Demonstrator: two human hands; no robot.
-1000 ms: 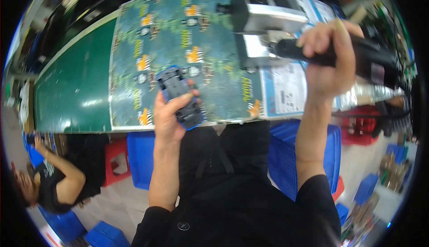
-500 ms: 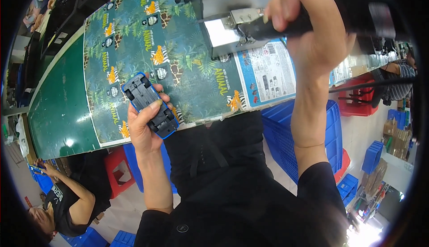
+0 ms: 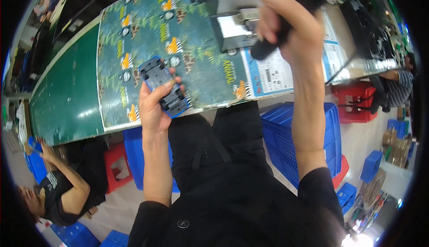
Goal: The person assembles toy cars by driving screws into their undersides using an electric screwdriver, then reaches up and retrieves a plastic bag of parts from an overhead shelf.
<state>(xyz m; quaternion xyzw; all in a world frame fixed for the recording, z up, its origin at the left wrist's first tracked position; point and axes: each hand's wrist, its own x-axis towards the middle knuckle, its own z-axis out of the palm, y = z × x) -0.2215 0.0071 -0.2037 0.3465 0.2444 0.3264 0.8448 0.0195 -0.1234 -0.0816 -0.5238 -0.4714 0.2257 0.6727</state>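
Note:
My left hand (image 3: 153, 108) is closed round a blue toy car (image 3: 157, 76), turned wheels-up so its black underside shows. The thumb presses on that underside, and the car is held above the near edge of the printed table cover (image 3: 205, 84). Up at the right, my right hand (image 3: 304, 35) grips a black electric screwdriver (image 3: 268, 47). The tool is tilted and somewhat blurred, and its tip cannot be made out. Close to the left of it stands a metal box-shaped device (image 3: 230, 26) with a bright top.
A printed sheet (image 3: 272, 75) lies by the device. Blue crates (image 3: 290, 144) and a red stool (image 3: 355, 102) stand below the table's right side. One person (image 3: 67, 184) sits at the left, another (image 3: 395, 86) at the far right. A dark cable (image 3: 342, 70) hangs at the right.
My right hand has swung the screwdriver away from the metal device, and the tool now slants down to the left. The toy car stays in my left hand. The whole view has shifted slightly.

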